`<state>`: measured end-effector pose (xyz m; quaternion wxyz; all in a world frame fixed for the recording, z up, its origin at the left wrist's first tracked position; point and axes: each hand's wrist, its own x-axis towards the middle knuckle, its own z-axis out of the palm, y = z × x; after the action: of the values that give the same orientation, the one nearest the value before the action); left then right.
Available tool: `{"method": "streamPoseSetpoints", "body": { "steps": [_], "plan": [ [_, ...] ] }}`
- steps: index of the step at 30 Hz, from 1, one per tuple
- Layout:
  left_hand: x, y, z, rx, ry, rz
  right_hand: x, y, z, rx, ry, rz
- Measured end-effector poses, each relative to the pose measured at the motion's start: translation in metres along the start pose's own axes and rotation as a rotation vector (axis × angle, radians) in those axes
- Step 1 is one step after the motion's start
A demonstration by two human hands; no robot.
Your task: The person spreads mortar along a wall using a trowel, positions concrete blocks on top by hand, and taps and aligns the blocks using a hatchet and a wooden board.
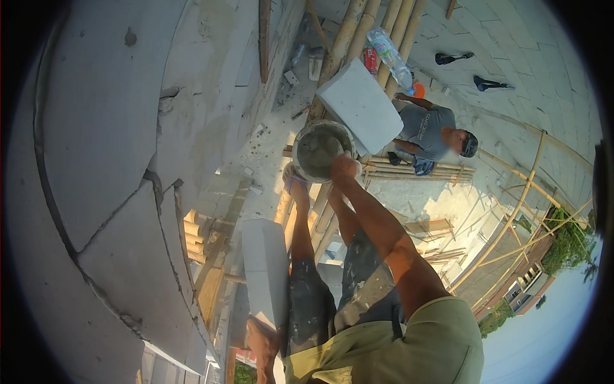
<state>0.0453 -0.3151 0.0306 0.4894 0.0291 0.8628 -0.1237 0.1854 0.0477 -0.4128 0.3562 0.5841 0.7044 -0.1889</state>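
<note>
One right hand [345,168] is at the near-right rim of the bucket [296,150], fingers bent; we can't tell what they hold. Grey mortar [312,146] lies just up-left of it. We see the left hand [261,342] well apart, at the lower end of a pale block [264,275], long axis up-frame toward the bucket; its grip is unclear to us. Bigger white block [361,105] sits just beyond, up-right.
</note>
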Motion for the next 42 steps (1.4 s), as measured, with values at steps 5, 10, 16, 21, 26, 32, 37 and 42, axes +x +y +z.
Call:
{"method": "streamPoseSetpoints", "body": {
  "steps": [5,10,16,21,26,32,37,42],
  "plan": [
    [0.006,0.000,0.008,-0.114,0.022,-0.003,-0.008,0.001,0.013,-0.416,0.153,-0.511],
    [0.017,-0.010,0.008,-0.310,0.077,0.152,0.005,0.026,-0.012,-0.247,0.086,-0.720],
    [0.016,0.017,-0.020,-0.324,0.029,0.083,-0.009,0.080,-0.060,0.268,-0.114,-0.635],
    [0.014,0.014,-0.026,-0.232,0.044,0.062,-0.073,0.098,-0.075,0.845,-0.056,-0.615],
    [0.013,0.005,-0.029,-0.218,0.147,0.102,-0.219,0.074,-0.224,1.085,0.111,-0.689],
    [0.009,-0.017,-0.018,-0.162,0.236,0.289,-0.358,0.006,-0.415,1.141,0.470,-1.038],
    [0.001,-0.019,-0.022,-0.192,0.232,0.332,-0.422,-0.090,-0.522,1.048,0.862,-1.287],
    [-0.013,-0.017,-0.031,-0.195,0.241,0.376,-0.433,-0.134,-0.518,0.717,1.113,-1.226]
  ]
}}
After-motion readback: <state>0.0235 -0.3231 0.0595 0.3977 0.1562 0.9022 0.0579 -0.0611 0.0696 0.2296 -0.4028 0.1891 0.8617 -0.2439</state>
